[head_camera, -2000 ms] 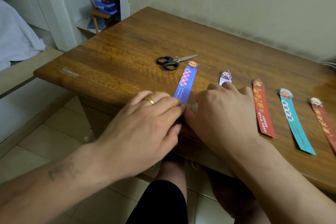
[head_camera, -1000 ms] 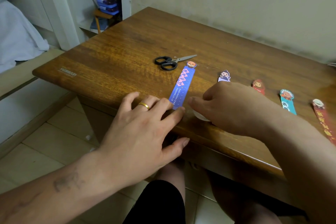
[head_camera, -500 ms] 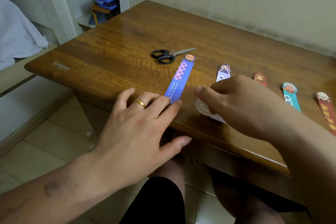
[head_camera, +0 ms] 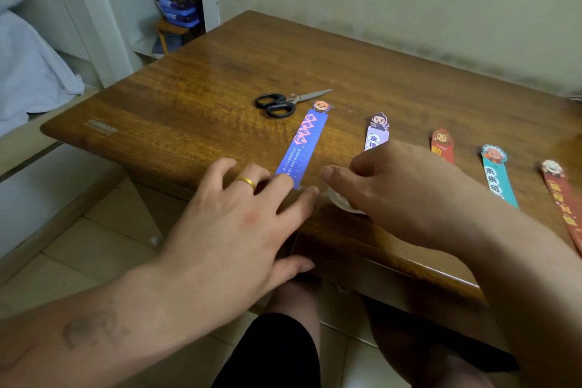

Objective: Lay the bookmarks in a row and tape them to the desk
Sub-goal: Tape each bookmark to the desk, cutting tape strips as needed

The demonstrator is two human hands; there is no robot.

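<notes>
Several bookmarks lie in a row on the wooden desk: a blue bookmark, a lilac bookmark, a red bookmark, a teal bookmark and a dark red bookmark. My left hand rests flat, fingers spread, with its fingertips on the blue bookmark's near end. My right hand is closed around a clear tape roll on the desk just right of that end, covering most of the lilac and red bookmarks.
Black-handled scissors lie behind the blue bookmark's top. The desk's near edge runs under my hands, with my knees and tiled floor below. A wall stands behind; a bed and a shelf with blue boxes are at left.
My right hand slid from beside my left hand to the right with the tape roll. My left hand spread flat over the blue bookmark's near end. The view tilted slightly.
</notes>
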